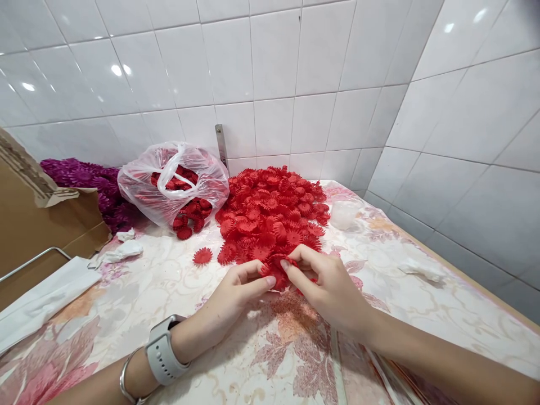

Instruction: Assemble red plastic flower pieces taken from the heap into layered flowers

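Note:
My left hand (242,288) and my right hand (327,284) meet at the table's middle, both pinched on a red fabric flower piece (278,271) held between the fingertips. Just behind them lies a large heap of red flower pieces (272,211). One single red flower (202,256) lies apart to the left of the heap. I wear a white watch (164,351) and a thin bangle on the left wrist.
A clear plastic bag (172,180) with darker red flowers sits at the back left, beside a pile of purple flowers (90,180). A cardboard box (37,225) stands at the left edge. A small translucent cup (343,214) stands right of the heap. Tiled walls close the corner.

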{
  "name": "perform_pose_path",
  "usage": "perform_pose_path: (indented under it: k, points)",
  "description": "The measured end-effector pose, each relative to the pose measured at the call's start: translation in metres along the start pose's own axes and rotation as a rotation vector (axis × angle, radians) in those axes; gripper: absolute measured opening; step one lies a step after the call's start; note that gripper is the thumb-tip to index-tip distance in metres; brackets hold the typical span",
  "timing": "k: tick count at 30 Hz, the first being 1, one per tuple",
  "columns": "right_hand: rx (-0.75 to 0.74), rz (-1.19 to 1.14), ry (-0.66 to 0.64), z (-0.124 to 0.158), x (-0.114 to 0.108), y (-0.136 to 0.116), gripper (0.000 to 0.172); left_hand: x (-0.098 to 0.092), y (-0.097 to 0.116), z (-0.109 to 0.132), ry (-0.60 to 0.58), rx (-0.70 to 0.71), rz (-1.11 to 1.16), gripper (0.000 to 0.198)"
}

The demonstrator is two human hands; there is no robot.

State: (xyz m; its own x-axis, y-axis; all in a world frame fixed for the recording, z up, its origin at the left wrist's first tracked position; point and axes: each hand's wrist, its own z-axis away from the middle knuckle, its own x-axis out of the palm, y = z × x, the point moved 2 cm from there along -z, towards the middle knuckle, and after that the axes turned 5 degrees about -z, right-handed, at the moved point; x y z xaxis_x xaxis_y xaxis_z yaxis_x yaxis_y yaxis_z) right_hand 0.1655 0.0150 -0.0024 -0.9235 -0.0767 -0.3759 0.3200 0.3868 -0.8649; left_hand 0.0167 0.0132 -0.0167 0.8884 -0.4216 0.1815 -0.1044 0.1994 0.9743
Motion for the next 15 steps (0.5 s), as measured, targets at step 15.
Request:
perform_pose_path:
  k: [15]
  points:
    - [0.467, -0.817, 0.208, -0.02, -0.014, 0.019, 0.014, -0.023, 0.011, -0.009, 0.318, 0.11, -0.054, 0.013]
